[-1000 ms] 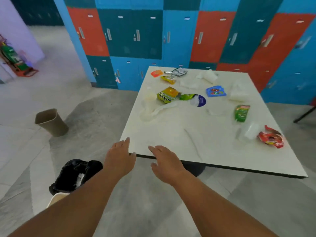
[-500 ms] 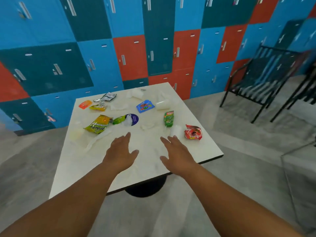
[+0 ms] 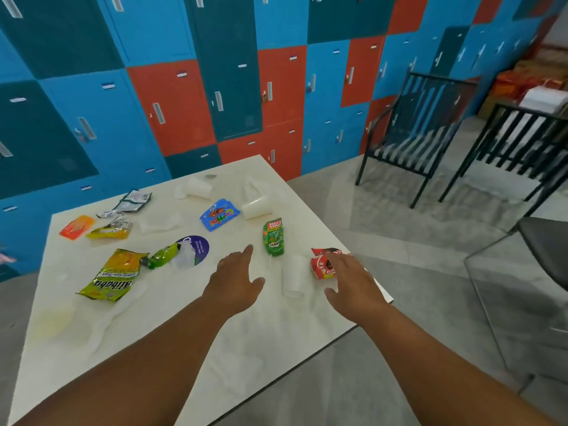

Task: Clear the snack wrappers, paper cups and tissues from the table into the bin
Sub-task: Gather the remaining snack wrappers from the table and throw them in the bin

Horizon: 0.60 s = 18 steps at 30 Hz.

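Observation:
Litter covers the white table (image 3: 276, 339). A red wrapper (image 3: 321, 265) lies near the right edge, and my right hand (image 3: 353, 281) hovers over it with fingers spread, holding nothing. A paper cup (image 3: 293, 276) lies on its side between my hands. My left hand (image 3: 235, 279) is open above the table, fingertips near the green Milo pouch (image 3: 273, 238). Farther off lie a blue wrapper (image 3: 218, 214), a yellow chips bag (image 3: 112, 276), a green and purple wrapper (image 3: 184, 252), an orange sachet (image 3: 76, 226), more cups (image 3: 256, 207) and tissues (image 3: 158, 222). No bin is in view.
Blue, teal and red lockers (image 3: 184, 103) stand behind the table. Two black slatted chairs (image 3: 408, 139) stand at the right on the grey floor, and a dark seat (image 3: 547, 250) juts in at the right edge. Boxes (image 3: 528, 84) are stacked at the far right.
The view has swung right and closer to the table. Both hands have moved forward over it, the right one now above the red wrapper. The bins on the floor have left the view.

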Tool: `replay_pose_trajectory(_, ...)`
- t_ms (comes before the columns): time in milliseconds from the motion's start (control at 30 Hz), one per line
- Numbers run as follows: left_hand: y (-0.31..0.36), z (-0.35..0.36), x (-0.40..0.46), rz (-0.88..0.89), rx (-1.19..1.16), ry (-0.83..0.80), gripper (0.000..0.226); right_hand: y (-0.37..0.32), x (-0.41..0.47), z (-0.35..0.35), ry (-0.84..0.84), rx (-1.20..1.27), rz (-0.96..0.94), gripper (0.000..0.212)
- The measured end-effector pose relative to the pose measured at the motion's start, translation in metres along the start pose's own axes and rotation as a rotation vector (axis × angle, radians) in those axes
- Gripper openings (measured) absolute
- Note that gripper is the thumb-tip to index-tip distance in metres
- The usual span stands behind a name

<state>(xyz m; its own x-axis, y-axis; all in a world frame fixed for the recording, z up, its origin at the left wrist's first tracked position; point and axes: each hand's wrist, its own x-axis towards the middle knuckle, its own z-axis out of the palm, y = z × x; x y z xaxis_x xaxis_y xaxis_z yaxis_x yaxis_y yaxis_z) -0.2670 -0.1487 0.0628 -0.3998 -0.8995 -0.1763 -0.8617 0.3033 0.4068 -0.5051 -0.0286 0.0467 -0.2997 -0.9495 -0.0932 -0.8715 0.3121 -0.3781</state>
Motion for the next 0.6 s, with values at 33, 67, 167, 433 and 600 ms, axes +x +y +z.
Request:
replay_pose_trajectory(33, -0.001, 0.003, 0.009, -0.001, 0.01, -0.011, 0.084, 0.003, 0.008, 0.003, -0.009, -0.008, 0.013, 0.079)
replay_pose_trajectory(67, -0.002, 0.005, 0.017, -0.003, 0.019, -0.021, 0.083, 0.007, 0.015, 0.006, -0.017, -0.019, 0.02, 0.079)
replay_pose_trajectory(167, -0.004, 0.014, 0.042, -0.023, 0.026, -0.05, 0.083, 0.018, 0.039, 0.017, -0.026, -0.05, 0.028, 0.08)
replay_pose_trajectory(433, 0.0, 0.032, 0.099, -0.095, 0.024, -0.075, 0.082, 0.052, 0.099, 0.047, -0.185, -0.248, -0.074, 0.088)
replay_pose_trajectory(600, 0.012, 0.036, 0.126, -0.111, 0.026, -0.06, 0.079, 0.069, 0.11, 0.055, -0.199, -0.246, -0.137, 0.056)
